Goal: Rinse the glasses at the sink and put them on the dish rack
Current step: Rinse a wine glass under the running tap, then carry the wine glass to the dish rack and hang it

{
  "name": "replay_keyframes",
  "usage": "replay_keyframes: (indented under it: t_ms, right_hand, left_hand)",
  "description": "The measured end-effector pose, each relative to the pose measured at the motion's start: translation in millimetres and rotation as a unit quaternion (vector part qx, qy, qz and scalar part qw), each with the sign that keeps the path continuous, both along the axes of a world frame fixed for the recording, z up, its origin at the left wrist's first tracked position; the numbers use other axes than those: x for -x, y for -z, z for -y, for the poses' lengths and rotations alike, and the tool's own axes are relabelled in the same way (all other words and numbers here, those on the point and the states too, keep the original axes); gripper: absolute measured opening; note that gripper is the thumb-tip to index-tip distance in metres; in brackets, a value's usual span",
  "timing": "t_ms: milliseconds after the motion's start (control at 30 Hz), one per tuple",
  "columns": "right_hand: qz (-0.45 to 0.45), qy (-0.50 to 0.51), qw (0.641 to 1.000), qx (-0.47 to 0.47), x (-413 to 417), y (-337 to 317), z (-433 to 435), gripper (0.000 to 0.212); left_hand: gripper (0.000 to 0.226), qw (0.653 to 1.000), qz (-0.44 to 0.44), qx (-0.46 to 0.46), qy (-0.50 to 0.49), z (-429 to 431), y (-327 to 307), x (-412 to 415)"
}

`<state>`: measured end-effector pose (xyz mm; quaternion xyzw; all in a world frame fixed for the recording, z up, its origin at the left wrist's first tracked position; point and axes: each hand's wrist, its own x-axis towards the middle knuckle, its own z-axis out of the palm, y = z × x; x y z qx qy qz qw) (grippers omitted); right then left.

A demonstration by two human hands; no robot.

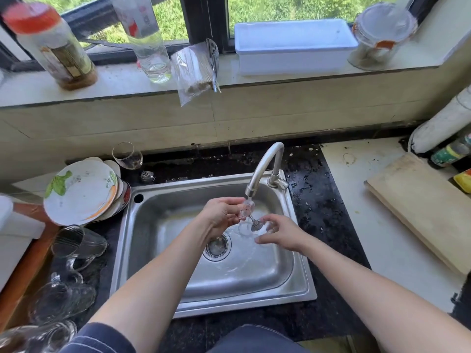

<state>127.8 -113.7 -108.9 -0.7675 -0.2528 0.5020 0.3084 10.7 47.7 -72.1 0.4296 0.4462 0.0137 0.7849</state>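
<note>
At the centre of the frame, over a steel sink (122,250), a person holds a clear stemmed glass (251,218) tilted beneath the spout of a curved tap (267,161). The left hand (220,215) pinches the glass's upper end between curled fingertips and thumb, right under the spout. The right hand (283,234) takes the lower end, its fingers curved round it and slightly apart, the thumb spread below. The glass is see-through and wet, its thin stem slanting down to the right between the two hands. Water ripples across the basin around the drain strainer (216,247).

At left of the sink, a stack of patterned plates (79,192) leans on the dark counter, with an upright wine glass (127,155) just behind it. In the lower left, several clear glasses (79,242) lie on their sides on the counter. A pale cutting board (418,207) rests at right.

Along the windowsill (254,80) at top stand a red-capped bottle (51,44), a clear bottle (150,47) with a little clear liquid in its base, a plastic bag (191,70) hanging over the edge, a white tub (293,47), and a lidded jar (379,34) whose contents cannot be made out.
</note>
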Motion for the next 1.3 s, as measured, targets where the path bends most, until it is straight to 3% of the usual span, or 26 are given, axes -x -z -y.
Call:
replay_keyframes:
  t_ms: [100,200,300,400,467,533,667,800,1033,1300]
  right_hand:
    - [0.182,-0.11,0.977,-0.023,8.8,0.8,-14.4,0.06]
    - [0.212,-0.143,0.966,-0.025,19.2,4.4,-20.7,0.053]
    - [0.164,-0.101,0.981,-0.033,28.3,9.7,-21.7,0.034]
    - [0.041,0.02,0.996,-0.071,35.1,5.7,-23.4,0.009]
    - [-0.031,0.09,0.993,-0.07,41.3,-5.5,-25.4,0.02]
    - [-0.004,0.092,0.993,-0.076,44.9,-12.0,-25.0,0.029]
    - [0.154,0.074,0.981,-0.089,50.8,-24.6,-14.9,0.017]
    - [0.282,0.083,0.955,-0.032,56.7,-43.6,2.5,0.034]
    - [0.335,0.223,0.915,0.035,95.9,-55.5,56.9,0.057]
    - [0.357,0.343,0.866,0.076,161.4,-84.0,197.0,0.048]
  left_hand:
    - [0.023,0.999,-0.007,-0.035,0.009,1.6,-6.7,4.0]
    - [0.021,0.997,-0.018,-0.074,0.007,0.8,-12.7,15.2]
    - [0.019,0.992,-0.04,-0.12,-0.005,-1.0,-16.9,29.1]
    - [0.017,0.98,-0.09,-0.177,-0.027,-5.7,-17.8,47.5]
    - [0.018,0.971,-0.122,-0.205,-0.023,-7.7,-17.0,61.4]
    - [0.016,0.959,-0.158,-0.236,-0.005,-9.0,-15.1,73.5]
    - [0.014,0.895,-0.232,-0.369,0.09,-14.4,-14.0,86.9]
    - [0.018,0.817,-0.242,-0.479,0.211,-13.4,-21.6,90.9]
    - [0.029,0.713,-0.183,-0.568,0.368,10.9,-24.4,88.5]
    - [0.021,0.625,-0.049,-0.603,0.494,125.8,-38.0,64.8]
